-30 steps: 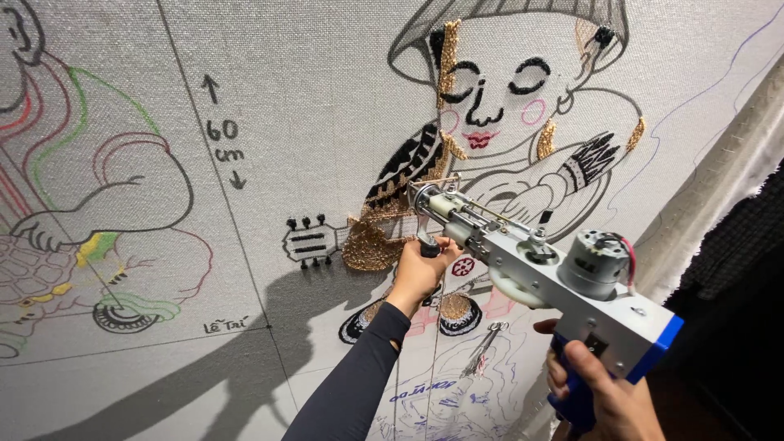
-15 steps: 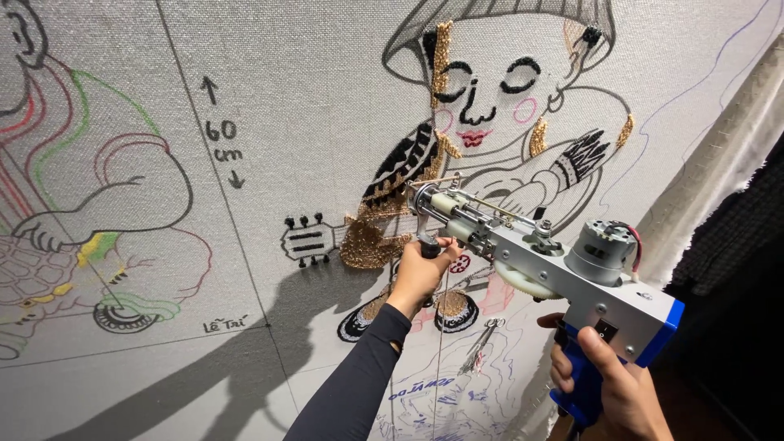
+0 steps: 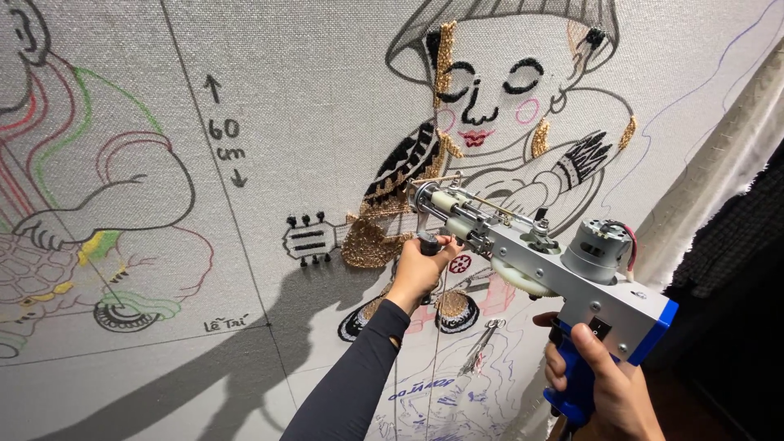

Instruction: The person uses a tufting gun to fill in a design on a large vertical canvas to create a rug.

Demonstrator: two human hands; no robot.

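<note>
**Two hands steadying a tufting gun against a drawn cloth**

The person is holding a tufting gun [image 3: 539, 261] up to a stretched grey backing cloth [image 3: 327, 98], its needle end pressing into the fabric just beside a patch of gold-brown pile [image 3: 371, 241]. The gun's metal body is slanting down and to the right from the cloth towards the viewer, with a round grey motor [image 3: 600, 251] sitting on top near the back and a blue casing edge at the rear.

The left hand [image 3: 420, 273] is reaching forward from a dark long sleeve [image 3: 351, 384] and is closing around the small front grip under the gun's nose, fingers curled tight, knuckles close to the cloth. The right hand [image 3: 608, 384] is wrapping the blue pistol handle [image 3: 576, 380] at the lower right, fingers folded round it; whether a finger is pressing a trigger cannot be told.

On the cloth, a line drawing of a figure in a wide hat [image 3: 506, 20] is filling the upper middle, with black tufted eyes and hair, pink cheeks and red lips, and gold tufted strips running down beside the face. A drawn guitar headstock [image 3: 309, 239] is lying to the left of the gold patch. Further left, another outlined figure in red and green lines [image 3: 90, 163] is showing, well apart from the gun. The arm's shadow is falling across the cloth below the left hand. A dark fabric edge [image 3: 735, 229] is hanging at the far right
</note>
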